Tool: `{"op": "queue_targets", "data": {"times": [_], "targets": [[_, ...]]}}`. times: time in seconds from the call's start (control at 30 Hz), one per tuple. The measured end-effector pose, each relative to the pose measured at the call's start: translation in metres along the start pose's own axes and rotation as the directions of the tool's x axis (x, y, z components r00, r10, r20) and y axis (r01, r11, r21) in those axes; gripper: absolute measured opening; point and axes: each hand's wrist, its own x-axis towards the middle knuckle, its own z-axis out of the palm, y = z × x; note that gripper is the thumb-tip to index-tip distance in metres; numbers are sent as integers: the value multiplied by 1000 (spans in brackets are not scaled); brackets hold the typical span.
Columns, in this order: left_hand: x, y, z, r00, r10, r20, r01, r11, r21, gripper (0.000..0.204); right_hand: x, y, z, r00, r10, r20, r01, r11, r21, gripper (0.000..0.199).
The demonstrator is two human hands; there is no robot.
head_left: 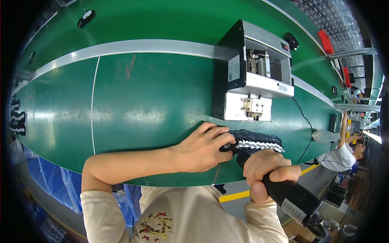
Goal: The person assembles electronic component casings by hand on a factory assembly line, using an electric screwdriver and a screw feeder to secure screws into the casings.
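Note:
My right hand (267, 172) is wrapped round a black power screwdriver (293, 198). Its narrow nose points up and left, toward my left hand (204, 150). The fingers of my left hand are bent and closed on a small black part (227, 147) at the left end of a tight row of black parts (253, 137). A line of white pieces (259, 145) runs along the near side of that row. My fingers hide most of the held part, and the screwdriver's tip is hard to make out.
A grey and black bench machine (255, 65) stands beyond the row on the green table (150, 101). Its cable (304, 115) trails right, near a clear plastic bottle-like object (324, 136). Black parts (17, 117) lie at the far left edge. Another person (338, 156) sits at the right.

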Motion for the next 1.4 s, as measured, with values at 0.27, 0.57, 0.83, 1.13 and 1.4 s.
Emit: {"op": "queue_targets", "data": {"times": [0.27,0.57,0.83,1.13,1.4], "targets": [[4,2,-12,995,-93,29,96,987,-131,26,34,-9,-35,999,20,34,-35,839,542,76],[-7,-11,-67,982,-40,184,74,981,-182,41,48,-14,-57,996,-63,-65,84,905,417,88],[-9,-118,-140,781,-188,-596,419,865,276,52,40,-16,-56,993,1,-117,48,910,413,87],[-91,-284,-251,481,-188,-856,802,488,344,43,37,-11,-49,985,59,-165,11,919,393,83],[-70,-281,-261,474,-511,-718,825,541,159,35,37,-7,-50,985,54,-162,11,927,374,73]]}}
